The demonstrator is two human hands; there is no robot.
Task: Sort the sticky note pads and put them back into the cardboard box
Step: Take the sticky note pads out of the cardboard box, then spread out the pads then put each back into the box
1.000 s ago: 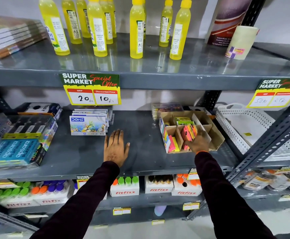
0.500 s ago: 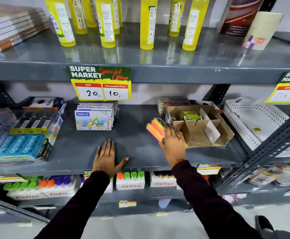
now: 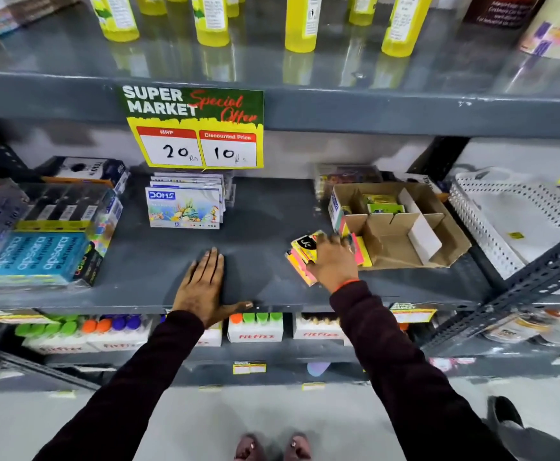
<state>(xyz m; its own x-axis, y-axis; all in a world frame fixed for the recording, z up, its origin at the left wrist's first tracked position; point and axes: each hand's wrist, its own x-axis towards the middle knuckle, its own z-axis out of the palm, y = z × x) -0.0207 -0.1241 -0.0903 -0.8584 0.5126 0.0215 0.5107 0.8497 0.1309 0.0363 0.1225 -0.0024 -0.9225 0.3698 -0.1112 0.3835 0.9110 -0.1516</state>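
Note:
An open cardboard box [image 3: 438, 224] with dividers sits on the middle shelf at the right. Green-yellow pads [image 3: 382, 202] remain in its back compartment. Just left of the box, my right hand [image 3: 333, 264] is closed over a bunch of neon pink, orange and yellow sticky note pads [image 3: 302, 257] resting on the shelf surface. A pink and yellow pad [image 3: 361, 251] leans at the box's front left corner. My left hand [image 3: 205, 284] lies flat, palm down, on the shelf's front edge, fingers spread, holding nothing.
A stack of DOMS crayon packs [image 3: 184, 207] stands behind my left hand. Apsara pencil boxes [image 3: 36, 254] fill the shelf's left. A white perforated basket [image 3: 518, 224] sits right of the box. Yellow bottles [image 3: 300, 24] line the upper shelf. A price sign [image 3: 194, 128] hangs from it.
My right hand lifted the neon pads out of the box's front compartment, carried them left, and lowered them onto the shelf beside the box. The left hand stayed flat.

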